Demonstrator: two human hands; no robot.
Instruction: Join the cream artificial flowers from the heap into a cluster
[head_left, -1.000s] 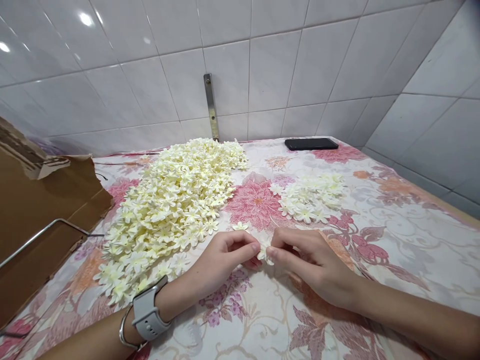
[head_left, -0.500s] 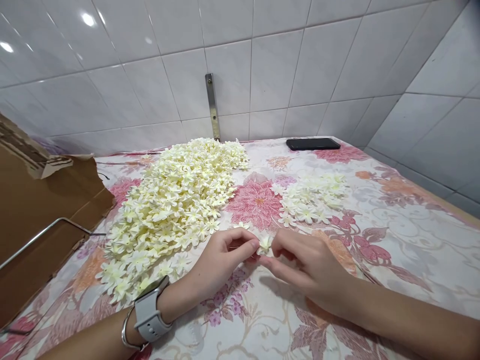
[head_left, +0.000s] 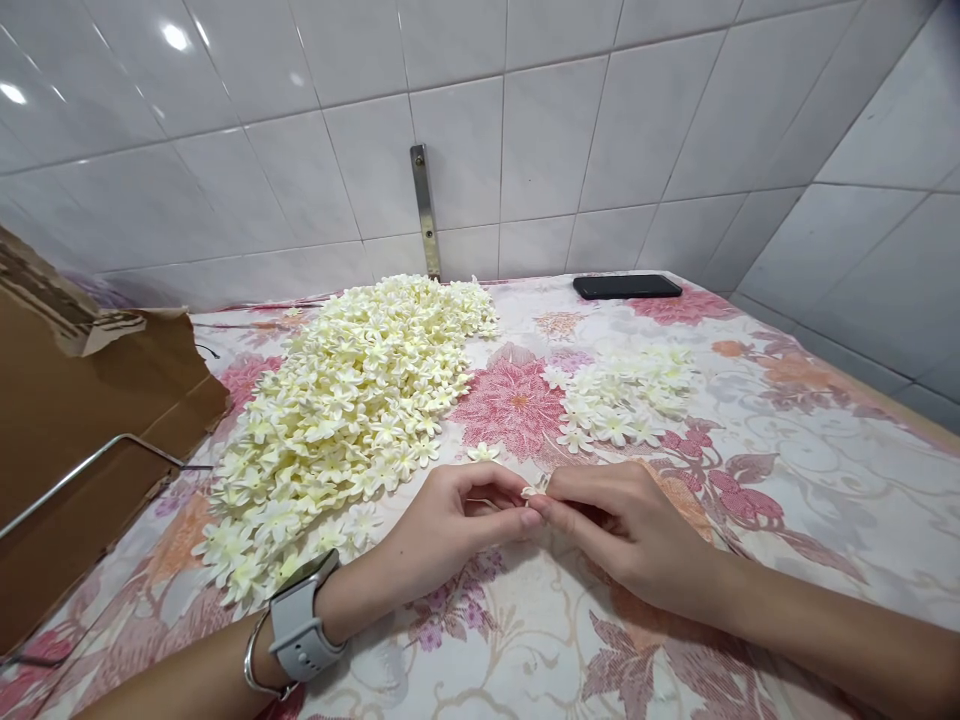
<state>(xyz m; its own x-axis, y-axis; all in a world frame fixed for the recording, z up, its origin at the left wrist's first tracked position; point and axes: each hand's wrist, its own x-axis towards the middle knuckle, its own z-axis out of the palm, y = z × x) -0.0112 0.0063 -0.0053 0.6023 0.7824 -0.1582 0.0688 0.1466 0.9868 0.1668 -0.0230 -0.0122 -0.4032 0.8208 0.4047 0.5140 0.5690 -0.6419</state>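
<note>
A flower-patterned worktop carries a large heap of pale blossoms at left and a smaller white pile at right. Nearer, the left hand and right hand meet; the right grip pinches a single flower between them; whether the left grip grasps it too, I cannot tell.

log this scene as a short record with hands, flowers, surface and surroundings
right hand: pinching small white petalled flower
left hand: fingertips by that flower, grip unclear
left wrist: pale grey smartwatch
left side: large heap of cream-yellow flowers; torn brown cardboard
right side: smaller spread of white flowers
back: flat black phone
surface: white-and-pink floral cloth
</note>
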